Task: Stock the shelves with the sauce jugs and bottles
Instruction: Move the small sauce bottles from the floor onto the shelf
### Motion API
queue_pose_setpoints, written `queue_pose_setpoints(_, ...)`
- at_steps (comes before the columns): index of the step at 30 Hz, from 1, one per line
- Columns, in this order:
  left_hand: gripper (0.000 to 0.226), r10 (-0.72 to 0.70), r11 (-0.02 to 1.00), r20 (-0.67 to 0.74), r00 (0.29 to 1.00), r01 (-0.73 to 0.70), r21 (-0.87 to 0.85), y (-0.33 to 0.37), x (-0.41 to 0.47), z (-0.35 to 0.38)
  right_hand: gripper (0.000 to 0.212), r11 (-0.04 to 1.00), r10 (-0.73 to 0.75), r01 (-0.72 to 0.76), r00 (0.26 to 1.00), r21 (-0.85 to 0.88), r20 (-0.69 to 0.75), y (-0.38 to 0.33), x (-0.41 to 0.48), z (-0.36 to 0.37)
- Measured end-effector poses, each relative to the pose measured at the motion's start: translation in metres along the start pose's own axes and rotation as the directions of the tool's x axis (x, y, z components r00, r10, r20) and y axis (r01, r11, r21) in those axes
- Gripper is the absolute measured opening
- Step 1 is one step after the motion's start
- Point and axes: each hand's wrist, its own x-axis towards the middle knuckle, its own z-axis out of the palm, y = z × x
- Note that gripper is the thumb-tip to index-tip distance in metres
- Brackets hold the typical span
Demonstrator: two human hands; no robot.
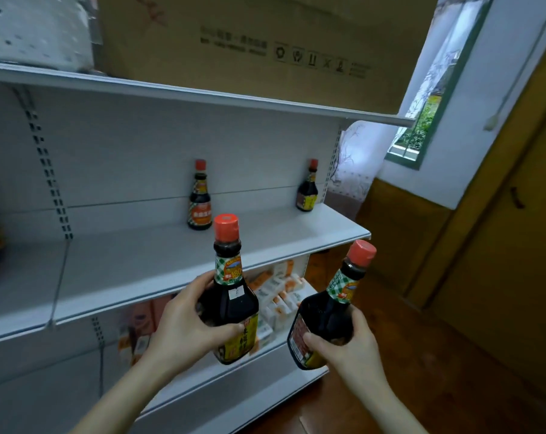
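My left hand (184, 327) grips a dark sauce bottle (231, 296) with a red cap and yellow label, held upright in front of the middle shelf (134, 270). A second dark sauce bottle (325, 314) with a red cap tilts to the right in my right hand (350, 349). Two more red-capped sauce bottles stand at the back of the middle shelf: one near the centre (199, 198) and one at the right end (307, 187). Both held bottles hang below and in front of the shelf's front edge.
A large cardboard box (265, 48) sits on the top shelf (202, 95). Orange and white cartons (278, 292) fill the lower shelf. A window (428, 98) and a wooden door (500, 239) are to the right, over a wooden floor (406, 371).
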Motion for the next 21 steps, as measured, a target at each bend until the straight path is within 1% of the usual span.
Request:
queue_pose_setpoints(4, 0.075, 0.03, 0.999, 0.012, 0.999, -0.03, 0.018, -0.013, 0.059, 0.023, 0.069, 1.0, -0.001, 0.001, 1.0, 0.003, 0.006, 0.014, 0.06, 0.001)
queue_pose_setpoints(8, 0.073, 0.016, 1.0, 0.041, 0.999, -0.016, -0.01, -0.032, 0.128, 0.047, 0.072, 1.0, -0.011, 0.011, 1.0, -0.002, -0.02, 0.021, 0.13, -0.001)
queue_pose_setpoints(10, 0.072, -0.001, 0.999, 0.076, 0.997, 0.004, -0.033, -0.037, 0.162, 0.059, 0.071, 1.0, -0.017, 0.016, 0.999, -0.015, -0.043, 0.024, 0.162, -0.004)
queue_pose_setpoints(13, 0.066, 0.038, 0.998, 0.106, 0.994, -0.033, -0.049, -0.04, 0.213, 0.078, 0.071, 1.0, -0.026, 0.025, 0.994, -0.019, -0.103, 0.031, 0.207, -0.008)
queue_pose_setpoints(17, 0.074, 0.025, 0.999, 0.114, 0.993, -0.021, -0.036, -0.05, 0.268, 0.101, 0.064, 1.0, -0.02, 0.021, 0.989, 0.003, -0.145, 0.045, 0.258, -0.014)
queue_pose_setpoints(21, 0.061, 0.024, 1.0, 0.124, 0.992, -0.022, -0.021, -0.06, 0.312, 0.128, 0.066, 1.0, -0.013, 0.013, 0.991, -0.001, -0.135, 0.06, 0.314, -0.023)
